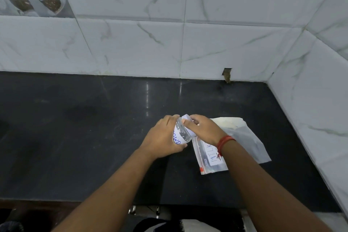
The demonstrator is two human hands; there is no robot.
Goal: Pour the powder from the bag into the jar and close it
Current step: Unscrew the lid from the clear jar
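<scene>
The left hand [162, 138] covers most of the jar [181, 133], so only part of its label shows and the blue word cannot be read whole. The right hand [204, 128] hides much of the lid [189, 125]. The right wrist covers the end of the word on the bag [212, 158]. Both arms run off the bottom edge. Powder cannot be made out.

On the black stone counter [94, 137] I see the small clear plastic jar [181, 133] near the middle, between my left hand [162, 137] and my right hand [204, 128]. The clear zip bag with a paper label [212, 156] lies flat just right of the jar, under my right wrist. Behind everything stands the white marble-pattern tiled wall [207, 43].
</scene>
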